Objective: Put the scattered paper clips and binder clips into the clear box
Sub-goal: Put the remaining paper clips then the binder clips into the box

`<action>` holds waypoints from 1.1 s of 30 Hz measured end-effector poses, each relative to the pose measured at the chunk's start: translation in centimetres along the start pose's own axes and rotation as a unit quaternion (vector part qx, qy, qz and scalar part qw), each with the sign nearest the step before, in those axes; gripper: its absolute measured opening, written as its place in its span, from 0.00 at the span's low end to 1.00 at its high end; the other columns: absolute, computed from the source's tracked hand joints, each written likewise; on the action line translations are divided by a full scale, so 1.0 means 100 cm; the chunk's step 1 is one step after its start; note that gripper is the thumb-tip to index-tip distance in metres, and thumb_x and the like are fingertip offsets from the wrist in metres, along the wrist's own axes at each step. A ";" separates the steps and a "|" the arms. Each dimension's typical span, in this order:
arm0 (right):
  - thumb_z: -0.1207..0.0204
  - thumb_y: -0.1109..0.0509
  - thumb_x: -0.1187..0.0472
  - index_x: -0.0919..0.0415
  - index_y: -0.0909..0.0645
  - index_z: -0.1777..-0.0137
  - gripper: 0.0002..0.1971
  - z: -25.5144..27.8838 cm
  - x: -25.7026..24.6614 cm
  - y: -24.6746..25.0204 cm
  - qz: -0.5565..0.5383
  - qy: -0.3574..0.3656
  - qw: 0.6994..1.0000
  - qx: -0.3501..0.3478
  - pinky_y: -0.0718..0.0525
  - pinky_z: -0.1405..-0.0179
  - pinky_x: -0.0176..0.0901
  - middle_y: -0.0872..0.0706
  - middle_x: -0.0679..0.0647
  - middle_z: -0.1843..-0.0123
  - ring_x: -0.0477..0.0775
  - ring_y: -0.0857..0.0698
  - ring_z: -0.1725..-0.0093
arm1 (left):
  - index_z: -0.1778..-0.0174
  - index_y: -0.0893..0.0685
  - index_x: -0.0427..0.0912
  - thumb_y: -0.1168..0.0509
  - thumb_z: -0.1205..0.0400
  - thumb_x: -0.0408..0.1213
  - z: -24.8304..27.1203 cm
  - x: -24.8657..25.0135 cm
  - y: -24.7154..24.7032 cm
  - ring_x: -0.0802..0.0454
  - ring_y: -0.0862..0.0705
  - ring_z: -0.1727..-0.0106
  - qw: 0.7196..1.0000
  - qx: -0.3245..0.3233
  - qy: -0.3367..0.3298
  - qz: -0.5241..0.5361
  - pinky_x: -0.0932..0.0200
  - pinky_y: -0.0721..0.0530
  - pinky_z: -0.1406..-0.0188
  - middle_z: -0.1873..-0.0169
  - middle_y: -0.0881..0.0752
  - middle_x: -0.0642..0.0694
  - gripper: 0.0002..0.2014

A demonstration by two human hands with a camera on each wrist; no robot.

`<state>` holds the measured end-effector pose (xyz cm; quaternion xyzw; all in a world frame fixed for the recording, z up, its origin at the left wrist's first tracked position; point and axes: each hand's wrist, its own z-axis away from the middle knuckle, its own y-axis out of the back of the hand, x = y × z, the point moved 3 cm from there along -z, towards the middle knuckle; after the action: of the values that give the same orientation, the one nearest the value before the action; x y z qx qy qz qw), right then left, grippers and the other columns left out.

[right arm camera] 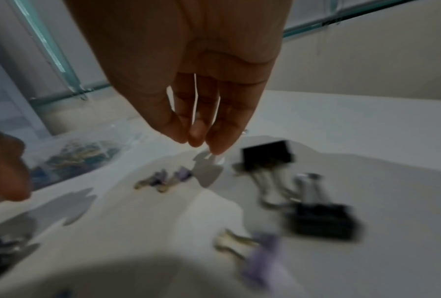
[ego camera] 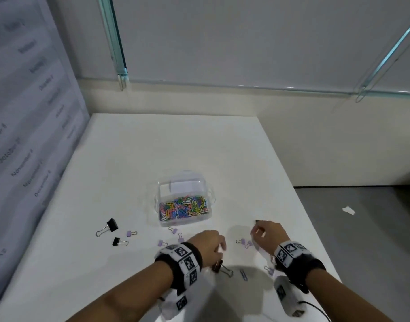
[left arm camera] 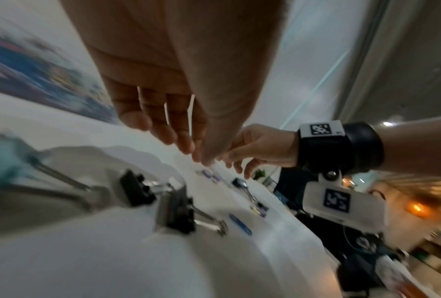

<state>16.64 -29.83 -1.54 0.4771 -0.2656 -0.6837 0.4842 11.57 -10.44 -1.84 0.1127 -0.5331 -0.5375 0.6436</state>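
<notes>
The left hand hangs over the table just in front of the clear box, fingers pointing down, loosely together and bent a little, with nothing seen between them. The right hand hovers in front of the box and off to its right, fingertips drawn close together and aimed at the tabletop; blur makes it impossible to tell whether they pinch anything.

Under the left wrist lies a black binder clip, wire handles pointing right, away from the box, its long axis running left to right. Just right of it a blue paper clip lies with its long axis slanting front to back. Two small purple binder clips sit side by side between the hands, in front of the box's right corner. More purple clips lie at the box's front edge, and two black binder clips lie well to the box's front left, handles pointing left and right in turn.

The box stands open and upright, its bottom filled with a heap of coloured paper clips.

Both wrists wear black bands with square black-and-white code markers. On the sheet left of the box, month names read "October", "November" and "December".
</notes>
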 end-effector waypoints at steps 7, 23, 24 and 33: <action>0.33 0.27 0.56 0.52 0.21 0.59 0.06 0.022 0.063 0.010 0.018 -0.052 0.997 0.044 0.29 0.64 0.35 0.22 0.54 0.56 0.52 0.22 0.56 | 0.37 0.21 0.36 0.36 0.22 0.32 -0.021 0.038 -0.040 0.37 0.24 0.37 0.992 -0.067 -0.099 -0.049 0.50 0.27 0.38 0.40 0.22 0.34 0.17; 0.34 0.27 0.62 0.57 0.27 0.37 0.24 0.007 0.034 -0.020 -0.062 0.041 0.997 -0.008 0.31 0.64 0.27 0.30 0.52 0.56 0.48 0.26 0.62 | 0.42 0.18 0.33 0.38 0.19 0.36 -0.035 0.045 -0.062 0.35 0.21 0.39 0.979 -0.119 -0.094 -0.134 0.42 0.22 0.38 0.38 0.23 0.35 0.13; 0.32 0.27 0.60 0.56 0.29 0.36 0.24 0.000 0.031 -0.014 -0.060 0.038 0.997 0.001 0.28 0.59 0.31 0.30 0.52 0.55 0.46 0.27 0.62 | 0.42 0.19 0.32 0.40 0.18 0.34 -0.035 0.047 -0.060 0.36 0.21 0.38 0.979 -0.124 -0.091 -0.134 0.43 0.22 0.38 0.38 0.22 0.34 0.12; 0.24 0.36 0.62 0.58 0.26 0.37 0.16 -0.030 0.006 -0.004 -0.029 0.012 0.999 -0.026 0.20 0.43 0.48 0.29 0.59 0.42 0.56 0.22 0.54 | 0.44 0.25 0.39 0.45 0.15 0.34 -0.030 0.005 0.036 0.49 0.22 0.53 0.996 0.088 -0.004 -0.016 0.58 0.24 0.52 0.47 0.17 0.42 0.08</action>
<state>19.16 -29.91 -3.35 0.4803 -0.2278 -0.6984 0.4792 15.97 -10.74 -0.16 0.1748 -0.5792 -0.4991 0.6204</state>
